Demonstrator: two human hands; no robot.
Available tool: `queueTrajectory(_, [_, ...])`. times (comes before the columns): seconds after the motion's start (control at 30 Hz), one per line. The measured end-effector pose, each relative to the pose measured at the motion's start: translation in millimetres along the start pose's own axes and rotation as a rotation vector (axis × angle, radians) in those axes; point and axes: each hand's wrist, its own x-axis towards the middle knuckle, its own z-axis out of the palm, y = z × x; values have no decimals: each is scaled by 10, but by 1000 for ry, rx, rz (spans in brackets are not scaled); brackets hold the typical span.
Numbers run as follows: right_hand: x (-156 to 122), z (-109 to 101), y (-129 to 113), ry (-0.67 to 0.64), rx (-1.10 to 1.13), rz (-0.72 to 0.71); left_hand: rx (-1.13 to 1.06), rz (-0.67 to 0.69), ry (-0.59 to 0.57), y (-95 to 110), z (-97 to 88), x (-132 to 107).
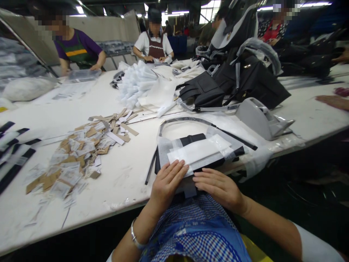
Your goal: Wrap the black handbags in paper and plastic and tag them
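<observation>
A black handbag (194,139) lies at the table's front edge, with white tissue and a white padded sheet (200,150) over it. Its handle (188,119), wrapped in clear plastic, arches out behind it. My left hand (170,178) rests flat on the near part of the bag, fingertips on the white sheet's edge. My right hand (218,185) lies beside it, fingers stretched out and together over the bag's near side. Neither hand grips anything. Part of the bag is hidden beneath the hands.
Cardboard tags and small packets (81,153) are heaped on the left. A grey tape dispenser (257,118) stands at right, before several black handbags (201,91). White foam rolls (137,82) lie mid-table. Co-workers (154,43) stand along the far side; another person's hand (334,102) is at right.
</observation>
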Motion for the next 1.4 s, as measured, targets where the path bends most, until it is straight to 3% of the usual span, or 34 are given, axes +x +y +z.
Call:
queueTrajectory(0.17, [-274, 214, 10, -151, -211, -26, 17, 0, 2, 0, 3, 16])
queueTrajectory(0.3, [-110, 378, -8, -1, -190, -44, 56, 18, 2, 3, 4, 24])
queueTrajectory(0.37, [43, 308, -94, 51, -86, -59, 63, 11, -5, 7, -3, 21])
queueTrajectory(0.5, [382, -78, -152, 26, 76, -132, 83, 1, -1, 22, 3, 1])
queueTrajectory(0.6, [698, -259, 174, 14, -73, 90, 114, 13, 21, 30, 22, -10])
queueTrajectory(0.7, [1017, -195, 685, -204, -215, 259, 138, 19, 27, 32, 33, -2])
queueTrajectory(0.8, [1251, -30, 1037, -537, -196, 252, 153, 30, 56, 27, 33, 14])
queueTrajectory(0.9, [1385, 94, 1124, -708, -140, 233, 163, 32, 86, 25, 36, 22])
queueTrajectory(1.03, [1493, 210, 1095, -780, -44, 235, 157, 33, 99, 29, 41, 19])
queueTrajectory(1.27, [1580, 332, 1182, -787, 26, 279, 165, 41, 121, 36, 30, 40])
queueTrajectory(1.33, [1536, 271, 1144, -702, 7, 295, 172, 35, 108, 36, 28, 45])
queueTrajectory(1.4, [1416, 154, 1026, -499, -2, 277, 174, 16, 95, 32, 28, 46])
